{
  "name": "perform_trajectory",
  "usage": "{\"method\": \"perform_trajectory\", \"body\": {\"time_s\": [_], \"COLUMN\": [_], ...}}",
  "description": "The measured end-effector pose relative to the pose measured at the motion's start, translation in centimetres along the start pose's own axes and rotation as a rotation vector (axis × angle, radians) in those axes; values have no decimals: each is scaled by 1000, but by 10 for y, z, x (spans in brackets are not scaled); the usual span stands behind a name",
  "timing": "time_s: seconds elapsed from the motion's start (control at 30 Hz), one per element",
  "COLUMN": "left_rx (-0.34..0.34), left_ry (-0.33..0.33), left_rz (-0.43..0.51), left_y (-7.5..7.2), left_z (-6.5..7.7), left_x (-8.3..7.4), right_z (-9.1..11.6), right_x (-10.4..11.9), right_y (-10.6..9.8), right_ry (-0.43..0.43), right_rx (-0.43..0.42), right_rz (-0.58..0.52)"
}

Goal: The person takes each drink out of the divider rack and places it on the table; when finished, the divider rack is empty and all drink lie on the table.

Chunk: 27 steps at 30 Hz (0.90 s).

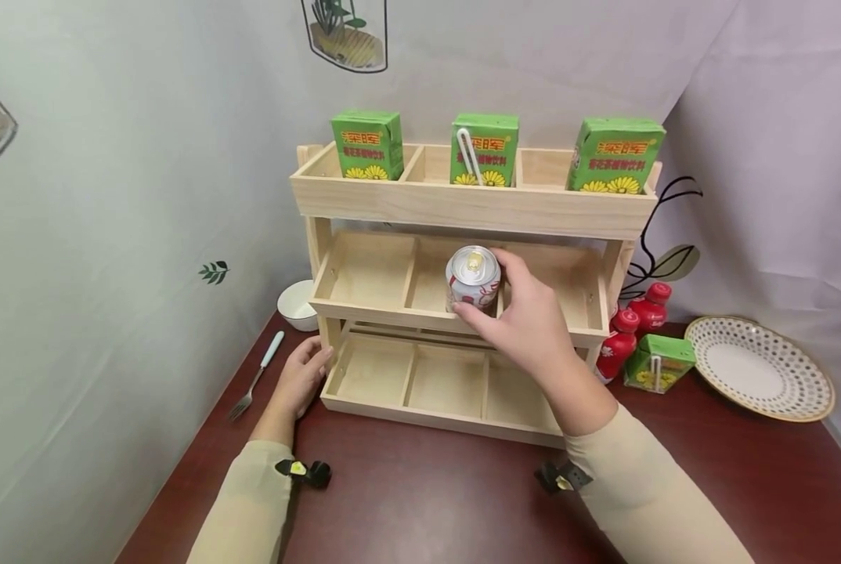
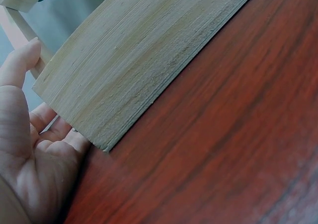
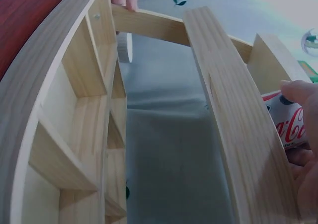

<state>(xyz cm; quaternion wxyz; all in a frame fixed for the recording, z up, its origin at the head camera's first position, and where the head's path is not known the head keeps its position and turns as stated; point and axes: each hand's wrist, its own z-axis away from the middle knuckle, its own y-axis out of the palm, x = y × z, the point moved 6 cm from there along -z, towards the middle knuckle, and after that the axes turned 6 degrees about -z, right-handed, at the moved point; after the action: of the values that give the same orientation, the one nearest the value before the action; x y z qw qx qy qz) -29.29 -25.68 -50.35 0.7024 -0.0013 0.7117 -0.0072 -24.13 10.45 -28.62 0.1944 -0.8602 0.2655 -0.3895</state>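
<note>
Wooden rack (image 1: 463, 210), three tiers, takes up the centre. Top tier: left carton (image 1: 367, 146), middle carton (image 1: 484, 151) with straw, right carton (image 1: 615, 157), all green, one per compartment. Right of rack on the tabletop (image 1: 420, 501): two red bottles, front bottle (image 1: 618, 345) and rear bottle (image 1: 651, 307), then fourth carton (image 1: 660, 363) just beside them, then dotted-rim plate (image 1: 755, 368). Left side: white bowl (image 1: 298, 305) near the rack, fork (image 1: 257, 374) near the left hand (image 1: 302, 377).

Can (image 1: 473, 278) is at the middle compartment of the middle tier, upright or nearly so, top facing up. Right hand (image 1: 529, 317) has it between thumb and fingers, spread to the can's width. Left hand is at the rack's left post, thumb touching wood, fingers loosely bent; cannot tell if it grips.

Top tier overhangs behind the can; dividers and front board bound the compartment. Tabletop runs between the forearms up to the rack's front edge.

Can's base hidden; cannot tell if it touches the tray floor. Right forearm covers part of the lower right compartment. Bottles partly behind the rack. Each wrist view cuts off its own hand.
</note>
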Motion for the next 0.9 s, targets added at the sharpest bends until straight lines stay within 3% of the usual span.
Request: {"method": "perform_trajectory", "body": {"time_s": [0.17,0.6,0.9], "left_rx": [8,18,27], "left_ry": [18,3,3], "left_rz": [-10,5,1], "left_y": [1,2,3], "left_z": [-1,-1,5], "left_x": [1,0,-12], "right_z": [1,3,6], "right_x": [-2,0,12], "right_y": [1,-3,-7], "right_ry": [36,-52,-219], "right_rx": [-22,-67,-200], "right_rz": [20,-54,-293]}}
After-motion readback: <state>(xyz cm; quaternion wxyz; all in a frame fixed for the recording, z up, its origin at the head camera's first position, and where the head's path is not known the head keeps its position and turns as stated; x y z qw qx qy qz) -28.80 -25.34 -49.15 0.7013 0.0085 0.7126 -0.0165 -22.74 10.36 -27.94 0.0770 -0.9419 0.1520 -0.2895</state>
